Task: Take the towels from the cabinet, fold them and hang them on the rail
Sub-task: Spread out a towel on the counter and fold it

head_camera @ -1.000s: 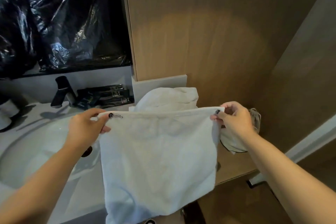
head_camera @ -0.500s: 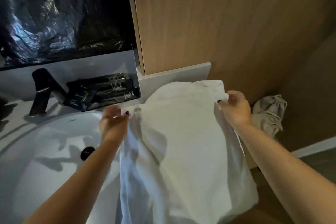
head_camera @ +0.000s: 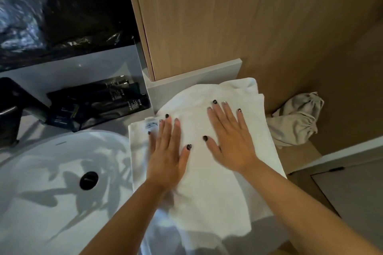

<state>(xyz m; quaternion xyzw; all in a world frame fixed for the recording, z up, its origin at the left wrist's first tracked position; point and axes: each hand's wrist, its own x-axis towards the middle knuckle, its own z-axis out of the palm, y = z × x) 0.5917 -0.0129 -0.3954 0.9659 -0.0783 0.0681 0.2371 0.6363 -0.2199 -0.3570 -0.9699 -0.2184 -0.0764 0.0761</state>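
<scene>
While both palms lie flat with fingers spread on the white towel (head_camera: 209,172) beside the sink (head_camera: 51,172) — left hand (head_camera: 165,151) nearer the basin, right hand (head_camera: 232,141) farther — its long axis runs toward the person.

Both hands lie on the towel (head_camera: 209,172), sink (head_camera: 41,182) left, cloth bag (head_camera: 296,122) right.

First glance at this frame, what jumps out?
Two flat hands, left hand and right hand, press on a white towel spread on the counter right of the white sink. A crumpled beige cloth bag lies against the wooden wall on the right; black packets lie behind the sink.
</scene>
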